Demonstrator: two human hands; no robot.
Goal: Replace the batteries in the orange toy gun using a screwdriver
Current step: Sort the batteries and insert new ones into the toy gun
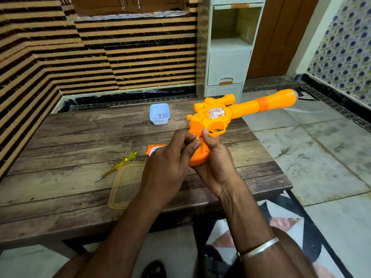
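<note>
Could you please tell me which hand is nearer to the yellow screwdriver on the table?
Left. The left hand, pinching a small metal part, is just right of the screwdriver; the right hand grips the toy gun farther right.

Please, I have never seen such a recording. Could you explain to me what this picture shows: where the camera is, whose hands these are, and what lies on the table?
There is no machine here, only a person. The one picture comes from a camera worn on the head, which looks down at the person's own two hands. The right hand grips the handle of the orange toy gun and holds it above the wooden table. The left hand pinches a small shiny piece at the handle. It may be a battery, but it is too small to tell. On the table lie a yellow screwdriver, an amber plastic tray, a small blue box with a few small things inside, and an orange piece partly hidden behind the left hand.
</note>
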